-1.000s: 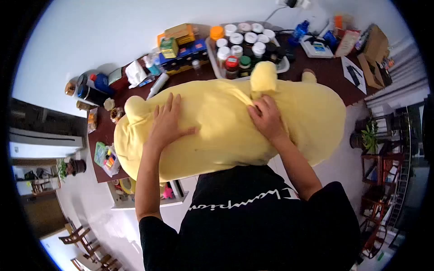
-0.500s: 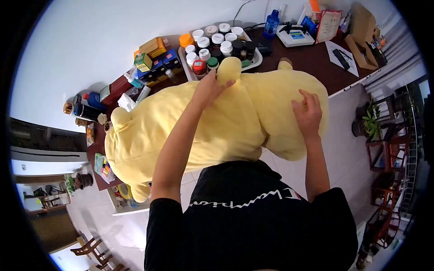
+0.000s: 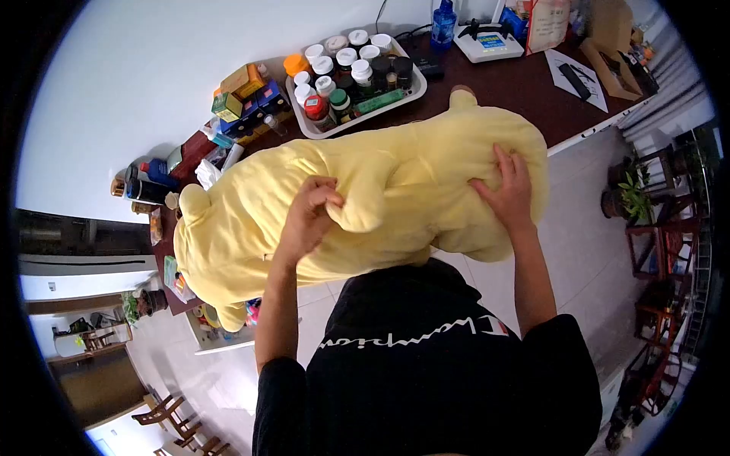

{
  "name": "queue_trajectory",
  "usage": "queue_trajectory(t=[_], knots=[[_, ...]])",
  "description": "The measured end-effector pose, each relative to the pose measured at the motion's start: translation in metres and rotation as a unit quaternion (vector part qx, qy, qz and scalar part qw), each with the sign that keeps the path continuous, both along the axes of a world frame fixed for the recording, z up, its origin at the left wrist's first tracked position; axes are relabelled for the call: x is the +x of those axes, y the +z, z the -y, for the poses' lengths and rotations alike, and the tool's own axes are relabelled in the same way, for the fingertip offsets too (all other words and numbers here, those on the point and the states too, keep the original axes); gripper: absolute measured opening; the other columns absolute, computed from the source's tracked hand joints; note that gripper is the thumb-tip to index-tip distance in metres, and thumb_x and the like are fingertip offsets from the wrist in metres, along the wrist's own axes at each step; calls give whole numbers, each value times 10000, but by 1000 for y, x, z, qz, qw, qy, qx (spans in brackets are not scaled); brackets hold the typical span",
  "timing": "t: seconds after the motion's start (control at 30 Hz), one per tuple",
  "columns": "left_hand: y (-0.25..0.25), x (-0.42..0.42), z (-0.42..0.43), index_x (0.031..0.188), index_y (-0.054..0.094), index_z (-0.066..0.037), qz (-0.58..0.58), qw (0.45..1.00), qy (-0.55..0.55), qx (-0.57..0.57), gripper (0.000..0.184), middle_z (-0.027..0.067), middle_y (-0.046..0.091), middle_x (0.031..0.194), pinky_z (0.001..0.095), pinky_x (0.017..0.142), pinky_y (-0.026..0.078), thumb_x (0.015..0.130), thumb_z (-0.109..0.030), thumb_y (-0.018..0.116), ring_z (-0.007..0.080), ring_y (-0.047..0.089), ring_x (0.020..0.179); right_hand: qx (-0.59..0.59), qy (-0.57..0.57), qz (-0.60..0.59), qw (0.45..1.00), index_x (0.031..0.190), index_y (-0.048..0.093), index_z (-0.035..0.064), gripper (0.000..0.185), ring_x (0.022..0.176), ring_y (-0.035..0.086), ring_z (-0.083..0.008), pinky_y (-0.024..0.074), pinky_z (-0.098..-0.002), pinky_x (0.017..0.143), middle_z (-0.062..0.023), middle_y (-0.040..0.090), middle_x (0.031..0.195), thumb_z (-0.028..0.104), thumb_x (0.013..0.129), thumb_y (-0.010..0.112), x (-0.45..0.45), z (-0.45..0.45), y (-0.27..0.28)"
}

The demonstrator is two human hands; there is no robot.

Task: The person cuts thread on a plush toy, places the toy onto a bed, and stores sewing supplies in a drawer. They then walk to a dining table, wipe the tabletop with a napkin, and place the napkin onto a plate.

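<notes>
A big pale-yellow plush toy (image 3: 266, 190) lies stretched along the dark table, with stubby limbs sticking out. One limb is folded over its middle, toward my body. My left hand (image 3: 306, 216) is at that limb's edge, its fingers curled in against the fabric. Over the wider right end of the toy, my right hand (image 3: 511, 196) rests with thumb and fingers spread, pressing on the cloth.
Behind the toy, a white tray (image 3: 418, 93) carries several lidded bottles. Boxes (image 3: 242, 80) and more bottles stand to the left. At the back right are a white device (image 3: 487, 47), a blue bottle (image 3: 443, 26), paper (image 3: 555, 61) and an open cardboard box (image 3: 608, 64).
The limb that pointed up toward the tray now lies folded down toward me. My left hand came down and left with it, its fingers curling. My right hand stays on the toy's right end.
</notes>
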State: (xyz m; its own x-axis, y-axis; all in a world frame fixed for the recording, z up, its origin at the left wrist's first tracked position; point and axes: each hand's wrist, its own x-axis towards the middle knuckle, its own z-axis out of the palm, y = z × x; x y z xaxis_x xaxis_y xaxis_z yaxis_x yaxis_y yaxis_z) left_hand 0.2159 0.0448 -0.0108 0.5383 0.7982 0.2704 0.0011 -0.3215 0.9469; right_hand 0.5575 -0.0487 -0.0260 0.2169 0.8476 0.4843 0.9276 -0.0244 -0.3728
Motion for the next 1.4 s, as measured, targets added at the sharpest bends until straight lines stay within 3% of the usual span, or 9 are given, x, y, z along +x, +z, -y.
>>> queue_trajectory(t=[0.2,0.3,0.43,0.6,0.73,0.97,1.1,1.3,1.4], knots=[[7,15,16,867,587,-58,-229,944,125,200,340,86,519,986,249,705,439,611,155,519,189,545,893,37,23,20,999,1185,473,39,657,961,480,-343,399,-422,837,-181,485,1018,344,658,722,4,-9,-2],[5,20,13,957,555,-59,-182,966,181,2,338,89,545,969,275,720,449,660,103,547,198,559,871,2,32,-52,998,1176,477,34,643,951,489,-342,398,-422,834,-180,496,1008,344,667,717,6,-14,1],[5,32,17,997,517,-17,-130,938,306,100,295,115,554,982,317,775,447,724,-10,629,234,562,880,27,17,9,999,1164,481,30,631,942,499,-334,405,-415,823,-172,508,1003,345,670,715,14,-28,-8],[2,24,63,1123,504,-80,-356,877,193,259,663,141,494,1138,482,975,278,542,-248,778,321,439,1087,-3,35,-30,999,1138,488,28,599,934,507,-330,415,-412,813,-160,519,1010,334,674,712,18,-45,-3],[-14,31,71,1264,436,-140,-484,813,132,296,898,139,355,1335,471,1023,240,462,-297,806,322,339,1222,3,37,-20,999,1126,500,28,566,887,519,-314,428,-399,785,-149,520,969,309,681,707,20,-49,8],[-27,15,13,1144,555,-145,-411,825,142,359,655,118,511,1195,416,976,341,526,-175,771,293,462,1123,29,-26,-33,999,1119,523,34,530,831,522,-261,437,-373,740,-116,513,915,278,683,700,8,0,53],[-34,5,-6,1012,614,-123,-365,859,123,339,429,95,582,1051,370,883,409,599,-141,729,280,537,999,-9,-47,7,999,1158,494,36,594,879,501,-279,421,-383,773,-132,496,943,297,672,715,-14,55,45],[-23,3,-32,1034,622,-75,-339,930,137,18,292,153,632,929,383,757,461,782,-221,599,310,600,856,9,-8,107,994,1202,446,19,706,903,474,-328,409,-415,796,-167,464,973,343,641,727,-48,102,-28],[-13,-3,-37,1020,623,-36,-250,961,105,-54,289,106,648,821,321,661,467,824,-240,562,217,611,727,52,-38,195,979,1095,513,32,524,881,495,-310,417,-418,790,-143,488,932,312,688,688,-23,84,-38]])
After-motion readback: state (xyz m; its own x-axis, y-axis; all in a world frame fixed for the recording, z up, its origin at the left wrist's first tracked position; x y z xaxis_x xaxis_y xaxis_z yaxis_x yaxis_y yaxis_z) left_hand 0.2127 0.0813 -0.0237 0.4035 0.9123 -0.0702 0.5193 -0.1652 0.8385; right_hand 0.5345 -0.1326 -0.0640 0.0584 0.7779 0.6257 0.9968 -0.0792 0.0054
